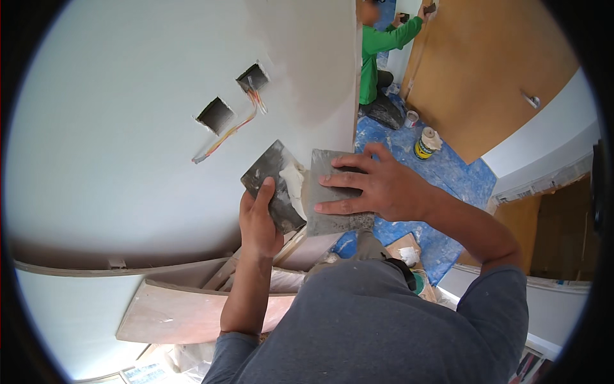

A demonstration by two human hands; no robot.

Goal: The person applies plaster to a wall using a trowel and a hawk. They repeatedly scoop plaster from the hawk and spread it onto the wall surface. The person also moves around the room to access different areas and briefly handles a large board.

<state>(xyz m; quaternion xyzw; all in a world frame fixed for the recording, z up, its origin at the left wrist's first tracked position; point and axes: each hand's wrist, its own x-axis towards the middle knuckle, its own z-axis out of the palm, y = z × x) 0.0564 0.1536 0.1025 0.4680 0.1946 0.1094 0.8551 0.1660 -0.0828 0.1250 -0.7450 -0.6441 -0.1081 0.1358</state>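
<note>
In front of the wall, my left hand (259, 227) grips a dark, smeared metal putty knife (268, 166) with a lump of white putty (293, 185) along its right edge. My right hand (377, 185) holds a grey, speckled flat blade (332, 223) from above, fingers spread across its face and wrapped over it. The two blades are side by side at the putty, very close or touching. Behind them, the pale wall (115, 128) has two square cutouts (214, 115) with loose wires (233, 128).
A co-worker in a green sleeve (390, 38) kneels by a wooden door (492, 64), holding small tools. A blue floor covering (409, 205) carries a yellow-labelled can (425, 147) and a small pot (411, 118). Leaning boards (173, 307) lie at lower left; a dark opening (563, 230) is at right.
</note>
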